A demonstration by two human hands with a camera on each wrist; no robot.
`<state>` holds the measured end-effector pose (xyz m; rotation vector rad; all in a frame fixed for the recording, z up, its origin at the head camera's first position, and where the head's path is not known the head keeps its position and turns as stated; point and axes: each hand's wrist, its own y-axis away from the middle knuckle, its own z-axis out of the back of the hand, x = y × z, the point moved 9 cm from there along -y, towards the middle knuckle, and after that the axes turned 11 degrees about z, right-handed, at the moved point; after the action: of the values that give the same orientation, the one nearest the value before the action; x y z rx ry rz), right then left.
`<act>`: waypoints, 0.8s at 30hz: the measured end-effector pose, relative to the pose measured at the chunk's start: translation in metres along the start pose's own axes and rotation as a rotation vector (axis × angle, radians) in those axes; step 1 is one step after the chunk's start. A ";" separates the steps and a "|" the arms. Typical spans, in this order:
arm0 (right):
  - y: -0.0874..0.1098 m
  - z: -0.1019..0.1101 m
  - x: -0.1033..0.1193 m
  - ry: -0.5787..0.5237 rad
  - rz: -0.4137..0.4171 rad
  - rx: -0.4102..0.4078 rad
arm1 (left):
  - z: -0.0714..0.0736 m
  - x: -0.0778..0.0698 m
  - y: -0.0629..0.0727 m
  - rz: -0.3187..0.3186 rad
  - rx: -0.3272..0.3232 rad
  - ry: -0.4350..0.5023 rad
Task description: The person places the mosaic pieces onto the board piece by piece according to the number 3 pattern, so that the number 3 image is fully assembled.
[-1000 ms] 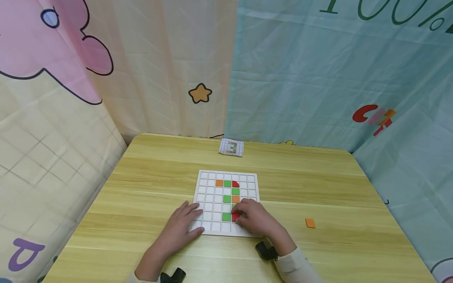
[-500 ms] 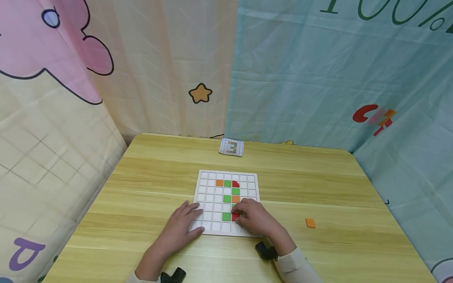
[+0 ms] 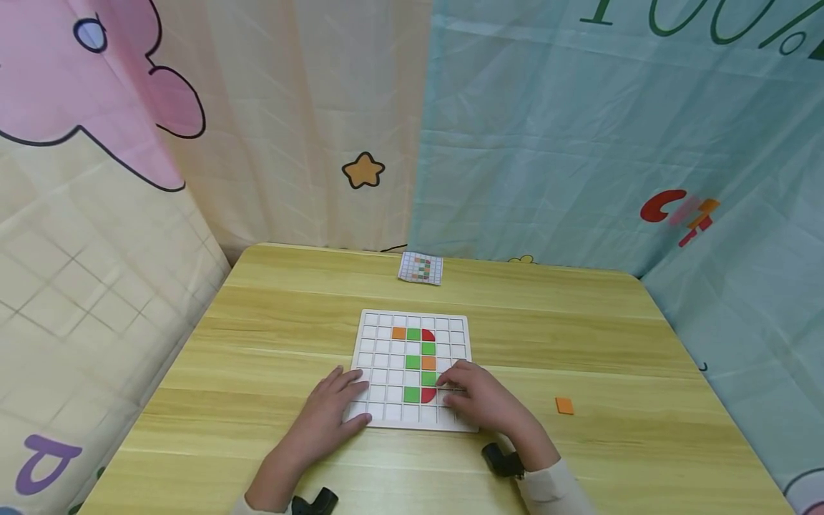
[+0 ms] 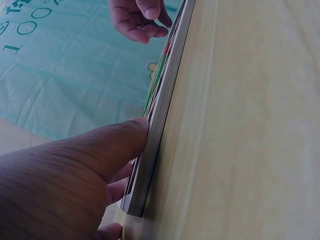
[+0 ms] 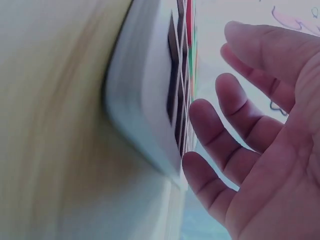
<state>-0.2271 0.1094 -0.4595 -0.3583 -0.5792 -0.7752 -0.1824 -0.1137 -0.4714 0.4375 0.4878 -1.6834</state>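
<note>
A white grid board [image 3: 383,361] lies on the table, its colored tiles forming a pattern. Along the top run an orange tile [image 3: 399,333], a green tile [image 3: 413,334] and a red rounded tile [image 3: 428,335]; at the bottom, a green tile [image 3: 411,394] sits beside another red rounded tile [image 3: 428,395]. My left hand [image 3: 325,415] rests with spread fingers at the board's left edge, the thumb [image 4: 135,131] against its rim in the left wrist view. Over the board's right side, my right hand [image 3: 479,397] holds nothing; its fingers [image 5: 232,92] are loosely bent and apart.
One loose orange tile [image 3: 564,406] lies on the wooden table [image 3: 618,343] to the right of my right hand. Near the back edge is a small card [image 3: 420,268] printed with a colored grid pattern. Printed curtains [image 3: 528,143] hang behind the table.
My right hand has moved a little right, away from the lower red tile, and its fingers have loosened. That tile and the green one above it now show fully. The left hand stays put.
</note>
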 end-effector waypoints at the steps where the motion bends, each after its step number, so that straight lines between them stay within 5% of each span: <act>1: 0.003 0.003 -0.002 -0.003 -0.007 -0.008 | 0.001 -0.001 0.000 -0.001 -0.001 0.002; 24: 0.077 0.069 -0.054 0.025 -0.092 -0.209 | 0.002 -0.002 0.001 0.002 0.001 0.004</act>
<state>-0.2251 0.2249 -0.4451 -0.5166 -0.4944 -0.9305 -0.1809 -0.1136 -0.4691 0.4424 0.4895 -1.6807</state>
